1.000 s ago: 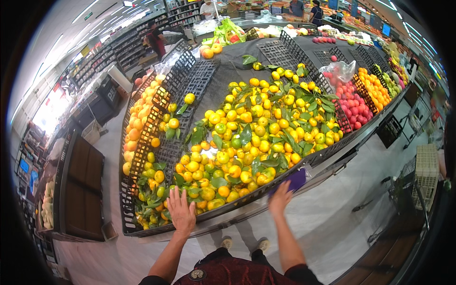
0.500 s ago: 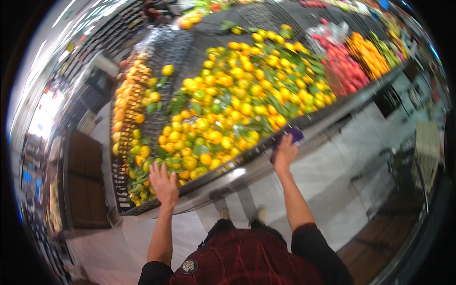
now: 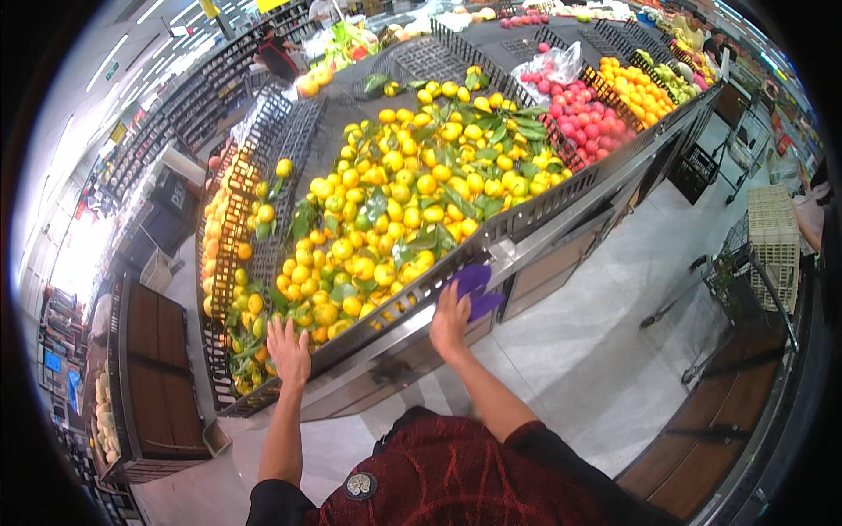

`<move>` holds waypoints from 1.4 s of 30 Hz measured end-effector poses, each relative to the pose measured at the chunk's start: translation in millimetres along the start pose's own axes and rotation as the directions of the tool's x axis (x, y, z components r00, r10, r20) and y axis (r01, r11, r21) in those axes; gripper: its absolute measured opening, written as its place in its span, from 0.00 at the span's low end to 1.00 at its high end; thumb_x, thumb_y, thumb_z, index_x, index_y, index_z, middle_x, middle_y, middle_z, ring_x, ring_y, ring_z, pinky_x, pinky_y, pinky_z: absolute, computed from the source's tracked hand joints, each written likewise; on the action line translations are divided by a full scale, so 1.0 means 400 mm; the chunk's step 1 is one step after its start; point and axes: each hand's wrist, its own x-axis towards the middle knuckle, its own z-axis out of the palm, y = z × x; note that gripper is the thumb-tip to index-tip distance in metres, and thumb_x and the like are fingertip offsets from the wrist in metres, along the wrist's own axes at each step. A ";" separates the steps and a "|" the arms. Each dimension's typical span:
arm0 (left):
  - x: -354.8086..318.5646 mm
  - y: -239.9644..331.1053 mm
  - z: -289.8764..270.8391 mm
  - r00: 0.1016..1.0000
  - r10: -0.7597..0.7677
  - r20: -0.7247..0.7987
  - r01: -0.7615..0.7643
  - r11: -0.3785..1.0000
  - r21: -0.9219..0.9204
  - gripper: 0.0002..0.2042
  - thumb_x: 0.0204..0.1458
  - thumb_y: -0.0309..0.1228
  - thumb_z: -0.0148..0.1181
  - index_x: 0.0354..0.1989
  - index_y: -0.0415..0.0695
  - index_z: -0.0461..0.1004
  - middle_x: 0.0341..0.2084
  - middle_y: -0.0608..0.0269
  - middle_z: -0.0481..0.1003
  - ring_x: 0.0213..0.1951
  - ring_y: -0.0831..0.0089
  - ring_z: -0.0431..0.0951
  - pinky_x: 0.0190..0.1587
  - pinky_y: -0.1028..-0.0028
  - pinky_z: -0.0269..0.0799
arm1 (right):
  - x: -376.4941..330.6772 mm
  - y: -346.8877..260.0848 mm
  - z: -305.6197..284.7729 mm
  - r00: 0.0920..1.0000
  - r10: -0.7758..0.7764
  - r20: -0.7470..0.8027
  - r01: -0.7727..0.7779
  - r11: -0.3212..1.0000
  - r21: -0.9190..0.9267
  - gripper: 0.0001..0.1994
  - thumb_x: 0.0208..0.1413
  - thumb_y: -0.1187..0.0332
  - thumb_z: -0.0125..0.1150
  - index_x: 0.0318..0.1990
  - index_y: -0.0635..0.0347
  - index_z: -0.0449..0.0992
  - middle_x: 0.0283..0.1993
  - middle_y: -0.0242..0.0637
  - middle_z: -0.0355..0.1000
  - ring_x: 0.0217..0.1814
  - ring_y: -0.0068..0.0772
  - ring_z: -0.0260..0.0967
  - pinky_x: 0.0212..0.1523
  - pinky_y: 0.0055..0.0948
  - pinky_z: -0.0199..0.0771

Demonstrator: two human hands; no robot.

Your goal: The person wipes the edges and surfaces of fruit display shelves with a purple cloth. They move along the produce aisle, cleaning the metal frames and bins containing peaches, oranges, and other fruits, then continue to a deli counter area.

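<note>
Yellow-orange mandarins with green leaves (image 3: 395, 188) lie heaped in a black-edged display bin. My left hand (image 3: 288, 352) is at the bin's near left corner, fingers spread, over or touching the black rim beside the nearest fruit. It holds nothing that I can see. Along the front edge (image 3: 412, 302), my right hand (image 3: 451, 323) has its fingers closed on a purple cloth (image 3: 474, 282), whose two folds stick out to the right. The cloth's exact kind is unclear, and its gripped part is hidden by my fingers.
Slatted black dividers (image 3: 267, 131) separate the fruit, with red fruit (image 3: 588, 123) and oranges (image 3: 636, 92) further right. A brown-sided stand (image 3: 158, 377) is on the left. Carts and pale crates (image 3: 772, 232) stand at right; a person's arm (image 3: 809, 219) shows beside them.
My right hand has moved left along the bin's front edge with the purple cloth. My left hand stays near the corner, fingers still spread. The whole view has shifted.
</note>
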 end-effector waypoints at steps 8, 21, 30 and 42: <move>0.008 0.039 0.000 1.000 0.004 0.004 -0.004 1.000 0.005 0.24 0.58 0.42 0.48 0.59 0.41 0.64 0.65 0.49 0.55 0.68 0.52 0.47 0.67 0.56 0.41 | 0.200 0.278 -0.114 0.990 0.100 0.097 -0.094 0.993 -0.065 0.24 0.59 0.71 0.41 0.63 0.69 0.58 0.68 0.51 0.53 0.62 0.59 0.57 0.66 0.50 0.48; 0.001 0.021 0.006 1.000 -0.011 -0.025 0.010 1.000 -0.019 0.24 0.57 0.42 0.50 0.58 0.40 0.65 0.63 0.48 0.58 0.67 0.51 0.48 0.66 0.54 0.42 | 0.143 0.257 -0.105 0.963 -0.225 -0.147 0.223 0.974 -0.034 0.18 0.57 0.72 0.47 0.55 0.70 0.68 0.54 0.51 0.69 0.53 0.54 0.66 0.59 0.50 0.59; -0.006 0.011 0.007 0.999 -0.042 0.017 0.041 0.999 0.025 0.25 0.59 0.45 0.47 0.59 0.43 0.65 0.64 0.52 0.57 0.68 0.54 0.48 0.66 0.58 0.43 | -0.019 0.116 -0.108 0.854 -0.517 0.048 0.484 0.825 0.291 0.17 0.54 0.73 0.47 0.51 0.64 0.72 0.58 0.43 0.68 0.50 0.48 0.69 0.63 0.55 0.52; 0.003 0.019 0.015 0.998 -0.006 -0.055 0.004 1.000 -0.028 0.24 0.55 0.42 0.52 0.58 0.42 0.66 0.62 0.49 0.59 0.67 0.52 0.50 0.65 0.54 0.44 | -0.065 0.051 -0.092 0.881 -0.471 0.033 0.394 0.771 0.500 0.15 0.57 0.73 0.47 0.51 0.67 0.72 0.55 0.47 0.70 0.52 0.54 0.66 0.57 0.49 0.61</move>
